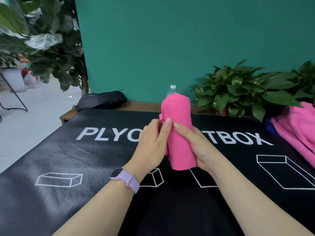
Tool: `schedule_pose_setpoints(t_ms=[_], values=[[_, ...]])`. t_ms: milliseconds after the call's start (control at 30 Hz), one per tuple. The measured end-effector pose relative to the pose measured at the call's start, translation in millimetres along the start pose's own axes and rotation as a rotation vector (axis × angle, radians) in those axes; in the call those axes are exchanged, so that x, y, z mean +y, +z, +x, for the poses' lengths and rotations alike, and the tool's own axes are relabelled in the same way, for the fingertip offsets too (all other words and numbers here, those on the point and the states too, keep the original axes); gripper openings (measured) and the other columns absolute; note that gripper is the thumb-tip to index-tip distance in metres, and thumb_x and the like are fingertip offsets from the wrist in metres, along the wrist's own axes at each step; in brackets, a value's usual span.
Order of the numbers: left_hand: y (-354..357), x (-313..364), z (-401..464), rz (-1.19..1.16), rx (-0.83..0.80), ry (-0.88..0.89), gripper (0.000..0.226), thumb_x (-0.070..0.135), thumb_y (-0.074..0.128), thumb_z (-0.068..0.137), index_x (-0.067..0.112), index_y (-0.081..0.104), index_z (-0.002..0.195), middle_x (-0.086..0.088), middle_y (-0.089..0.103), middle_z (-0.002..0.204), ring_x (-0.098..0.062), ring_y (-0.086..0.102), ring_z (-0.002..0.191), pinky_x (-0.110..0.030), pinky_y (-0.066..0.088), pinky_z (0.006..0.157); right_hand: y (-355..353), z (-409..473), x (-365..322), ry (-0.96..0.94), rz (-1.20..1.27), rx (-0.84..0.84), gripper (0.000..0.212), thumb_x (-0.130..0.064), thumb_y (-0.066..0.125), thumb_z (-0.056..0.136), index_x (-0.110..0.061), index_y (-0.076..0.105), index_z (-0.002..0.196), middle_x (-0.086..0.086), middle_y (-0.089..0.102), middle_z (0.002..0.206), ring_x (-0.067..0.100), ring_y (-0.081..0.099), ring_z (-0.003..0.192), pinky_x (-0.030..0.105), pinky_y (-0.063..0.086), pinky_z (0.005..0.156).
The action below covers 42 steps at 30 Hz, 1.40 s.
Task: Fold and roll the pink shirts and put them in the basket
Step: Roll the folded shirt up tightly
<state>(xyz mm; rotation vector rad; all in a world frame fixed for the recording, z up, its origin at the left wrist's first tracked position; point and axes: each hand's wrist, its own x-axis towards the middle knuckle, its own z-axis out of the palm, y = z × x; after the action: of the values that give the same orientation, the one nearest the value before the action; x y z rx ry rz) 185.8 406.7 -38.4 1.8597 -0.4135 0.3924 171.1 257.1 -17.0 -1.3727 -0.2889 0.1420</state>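
**Securing the roll before it goes to the basket**

The person is holding a rolled pink shirt (179, 133) upright at the centre of the frame, above the black mat (68, 150); the right hand (196, 147) is wrapping the roll's lower half from the right, fingers hidden behind the cloth and thumb lying across the front; the left hand (153, 142) is pressing in from the left, fingertips pinching the loose flap along the seam near the roll's middle. Neither hand is spread apart from the cloth; both are clamping on it.

The step appears to be the tuck that locks the roll; to do it well, the right hand should be keeping steady pressure so the layers are not loosening, while the left is drawing the free edge taut and smoothing it flat, working from the middle towards the ends; slack at the left seam is the likely point of unravelling.

More pink shirts (296, 126) are lying at the right edge of the frame, beside the plants (238, 89); a bottle (171, 90) is standing behind the roll; no basket is showing, so its place cannot be told.
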Motion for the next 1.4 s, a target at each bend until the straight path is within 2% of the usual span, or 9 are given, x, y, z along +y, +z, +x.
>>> schedule_pose_setpoints(t_ms=[133,200,367,500,767,1000,1133,1333,1400], values=[[-8,-5,6,-0.035,0.080,-0.009,0.034,0.050,0.037,0.105,0.030,0.049,0.130,0.017,0.063,0.102,0.008,0.059,0.097,-0.006,0.041,0.076,-4,-2,-1,0.009,-0.071,-0.015,0.057,-0.050,0.080,0.075,-0.012,0.067,0.115,0.017,0.072,0.096,0.033,0.069,0.078,0.045,0.059,0.071],[-10,-4,7,-0.033,0.088,0.044,0.023,0.031,0.040,0.108,0.032,0.053,0.127,0.019,0.065,0.102,0.006,0.060,0.099,-0.005,0.041,0.078,-5,-2,-1,0.018,-0.088,-0.017,0.059,-0.050,0.080,0.074,-0.012,0.065,0.117,0.016,0.072,0.095,0.032,0.069,0.078,0.044,0.059,0.070],[-14,-3,8,-0.054,0.101,0.108,0.029,0.008,0.043,0.104,0.025,0.064,0.115,0.018,0.068,0.102,0.002,0.063,0.098,-0.008,0.044,0.080,-8,-3,-1,0.052,-0.108,-0.017,0.059,-0.046,0.076,0.079,-0.007,0.062,0.121,0.018,0.070,0.095,0.034,0.068,0.079,0.045,0.059,0.071],[-15,-4,10,-0.029,0.106,0.095,0.020,0.009,0.059,0.096,0.026,0.063,0.107,0.019,0.066,0.090,-0.001,0.057,0.075,-0.013,0.045,0.069,-11,-3,-3,0.072,-0.129,-0.044,0.059,-0.045,0.074,0.081,-0.004,0.061,0.121,0.020,0.070,0.096,0.036,0.068,0.077,0.046,0.060,0.070],[-17,-3,10,-0.005,0.155,0.079,0.011,0.015,0.064,0.094,0.024,0.063,0.087,0.018,0.062,0.075,-0.001,0.049,0.059,-0.014,0.042,0.057,-12,-4,-4,0.095,-0.139,-0.074,0.061,-0.047,0.076,0.083,-0.003,0.060,0.122,0.022,0.069,0.096,0.039,0.067,0.077,0.047,0.059,0.071],[-21,-1,13,-0.368,0.057,-0.104,0.016,0.025,0.061,0.099,0.011,0.067,0.093,0.009,0.065,0.083,-0.007,0.056,0.080,-0.026,0.046,0.075,-18,-4,-9,0.162,0.029,-0.098,0.053,-0.059,0.079,0.076,-0.014,0.076,0.104,0.020,0.069,0.095,0.036,0.069,0.076,0.046,0.058,0.068],[-21,6,14,-0.678,-0.115,-0.187,0.025,0.025,0.059,0.086,0.003,0.064,0.097,-0.003,0.058,0.087,-0.016,0.052,0.084,-0.029,0.043,0.070,-25,-2,-9,0.182,0.123,-0.037,0.058,-0.061,0.080,0.076,-0.011,0.076,0.107,0.022,0.068,0.098,0.038,0.068,0.079,0.050,0.056,0.074],[-23,6,14,-0.366,-0.182,-0.202,0.035,0.044,0.063,0.085,0.011,0.061,0.074,-0.005,0.054,0.073,-0.018,0.050,0.075,-0.035,0.045,0.076,-22,-3,-6,0.185,0.044,-0.113,0.055,-0.062,0.076,0.079,-0.014,0.077,0.105,0.019,0.071,0.095,0.036,0.069,0.077,0.047,0.057,0.073],[-25,3,13,-0.295,-0.174,-0.192,0.030,0.042,0.066,0.083,0.015,0.059,0.071,-0.002,0.056,0.071,-0.016,0.051,0.074,-0.035,0.045,0.078,-22,-4,-8,0.183,0.008,-0.108,0.053,-0.063,0.077,0.077,-0.015,0.077,0.102,0.020,0.070,0.094,0.036,0.069,0.076,0.048,0.058,0.072]])
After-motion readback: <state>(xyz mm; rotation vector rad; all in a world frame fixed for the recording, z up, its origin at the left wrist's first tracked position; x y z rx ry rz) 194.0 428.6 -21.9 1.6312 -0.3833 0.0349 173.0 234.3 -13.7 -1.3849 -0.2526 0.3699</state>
